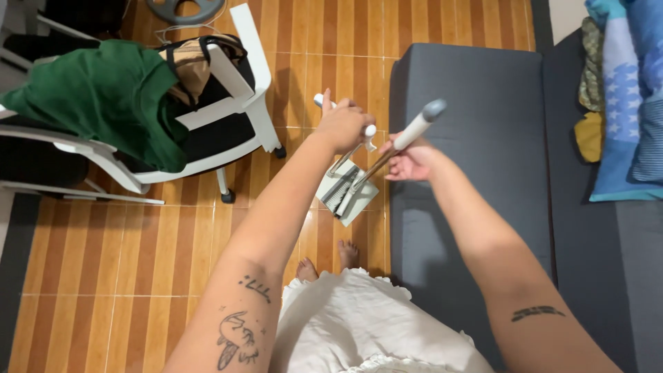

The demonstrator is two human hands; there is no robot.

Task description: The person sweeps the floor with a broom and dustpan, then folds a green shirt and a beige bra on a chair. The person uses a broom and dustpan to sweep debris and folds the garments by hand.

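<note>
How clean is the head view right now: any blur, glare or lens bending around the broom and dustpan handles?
Head view: even indoor light, soft shadows, mild sheen on the floor tiles. Left hand and right hand are sharp; the broom handle tip is slightly soft. The dustpan reads clearly. Wide-angle bending stretches the forearms and curves the chair near the edges.

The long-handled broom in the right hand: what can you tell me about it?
The long-handled broom has a white grip with a grey end cap, a thin metallic shaft and a small dark brush head. It slants down from the right hand, which grips it just below the white part, to the white dustpan standing on the orange tiled floor. The brush head rests in the pan. The left hand holds the dustpan's own handle beside it.
</note>
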